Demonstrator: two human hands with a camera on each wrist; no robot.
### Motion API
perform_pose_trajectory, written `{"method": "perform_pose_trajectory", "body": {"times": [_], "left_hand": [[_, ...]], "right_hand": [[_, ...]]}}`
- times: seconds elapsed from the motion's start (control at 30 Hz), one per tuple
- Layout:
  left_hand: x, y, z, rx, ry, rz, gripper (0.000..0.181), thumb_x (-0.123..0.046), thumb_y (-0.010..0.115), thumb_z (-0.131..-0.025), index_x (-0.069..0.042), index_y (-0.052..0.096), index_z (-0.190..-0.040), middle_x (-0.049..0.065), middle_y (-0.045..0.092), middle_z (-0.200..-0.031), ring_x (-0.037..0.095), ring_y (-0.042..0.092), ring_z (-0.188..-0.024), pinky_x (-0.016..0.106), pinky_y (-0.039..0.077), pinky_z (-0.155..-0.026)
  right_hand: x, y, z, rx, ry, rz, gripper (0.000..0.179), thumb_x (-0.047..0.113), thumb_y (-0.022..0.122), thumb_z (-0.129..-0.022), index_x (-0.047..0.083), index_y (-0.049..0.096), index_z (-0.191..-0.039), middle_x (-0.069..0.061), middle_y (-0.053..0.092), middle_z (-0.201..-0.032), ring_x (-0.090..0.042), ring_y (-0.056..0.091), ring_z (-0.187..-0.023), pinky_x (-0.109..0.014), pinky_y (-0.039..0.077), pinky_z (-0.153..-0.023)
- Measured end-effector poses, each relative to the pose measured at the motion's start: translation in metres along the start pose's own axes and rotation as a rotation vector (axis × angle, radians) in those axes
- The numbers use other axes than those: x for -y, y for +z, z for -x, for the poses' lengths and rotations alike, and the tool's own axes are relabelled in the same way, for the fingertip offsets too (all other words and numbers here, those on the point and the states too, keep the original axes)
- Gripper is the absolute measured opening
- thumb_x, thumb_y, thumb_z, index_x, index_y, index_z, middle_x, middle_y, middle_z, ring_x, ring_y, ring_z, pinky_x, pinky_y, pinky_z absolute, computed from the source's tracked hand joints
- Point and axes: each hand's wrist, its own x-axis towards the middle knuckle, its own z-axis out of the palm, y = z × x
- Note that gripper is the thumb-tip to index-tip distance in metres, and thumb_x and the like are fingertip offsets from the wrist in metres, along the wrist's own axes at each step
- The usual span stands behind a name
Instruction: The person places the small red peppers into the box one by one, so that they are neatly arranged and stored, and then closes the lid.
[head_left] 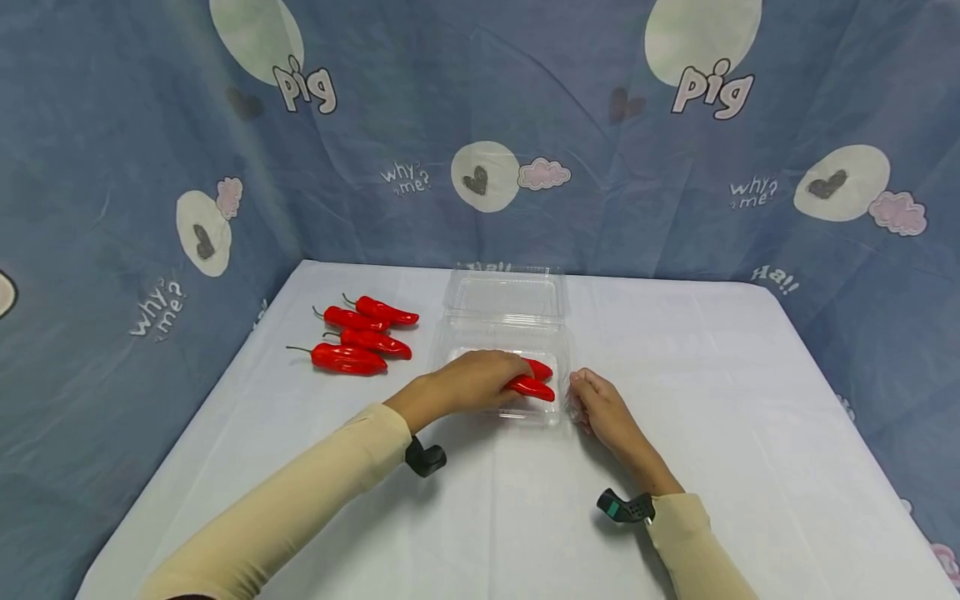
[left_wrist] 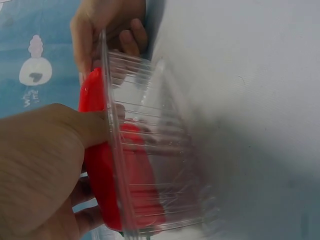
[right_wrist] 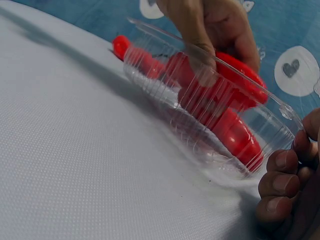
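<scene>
A clear plastic clamshell box [head_left: 491,333] lies on the table with its lid [head_left: 506,296] folded back. My left hand [head_left: 476,382] reaches into its base from the left and grips a red chili pepper [right_wrist: 245,80] at rim height. Below that one, a second red pepper [right_wrist: 237,137] lies inside the base, seen through the ribbed wall. At the box's right side, my right hand [head_left: 606,410] pinches the rim between thumb and fingers. The left hand covers part of both peppers in the head view.
Several red peppers [head_left: 348,360] with dark stems lie in a loose group to the left of the box. A white cloth covers the table [head_left: 720,400]. Behind and beside it hangs a blue printed curtain [head_left: 390,100].
</scene>
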Motion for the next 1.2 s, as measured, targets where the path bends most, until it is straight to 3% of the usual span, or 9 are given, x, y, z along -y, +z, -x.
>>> {"method": "perform_pose_trajectory", "body": {"times": [0.53, 1.2], "left_hand": [[0.006, 0.010, -0.007, -0.006, -0.022, -0.063, 0.029, -0.032, 0.075, -0.092, -0.019, 0.069, -0.118, -0.008, 0.068, -0.102, 0.009, 0.059, -0.093, 0.029, 0.052, -0.086], [0.006, 0.013, -0.012, 0.043, -0.069, -0.067, 0.043, -0.033, 0.077, -0.090, -0.020, 0.065, -0.129, -0.004, 0.066, -0.122, 0.013, 0.057, -0.109, 0.035, 0.050, -0.099]], "right_hand": [[0.002, 0.001, -0.001, 0.008, -0.016, 0.002, 0.034, 0.017, 0.037, -0.110, -0.004, 0.047, -0.085, -0.005, 0.042, -0.063, -0.015, 0.039, -0.050, -0.024, 0.035, -0.044], [0.001, 0.000, -0.001, -0.003, 0.011, 0.009, 0.033, 0.019, 0.039, -0.110, -0.003, 0.048, -0.087, -0.005, 0.042, -0.064, -0.015, 0.040, -0.052, -0.023, 0.035, -0.045]]}}
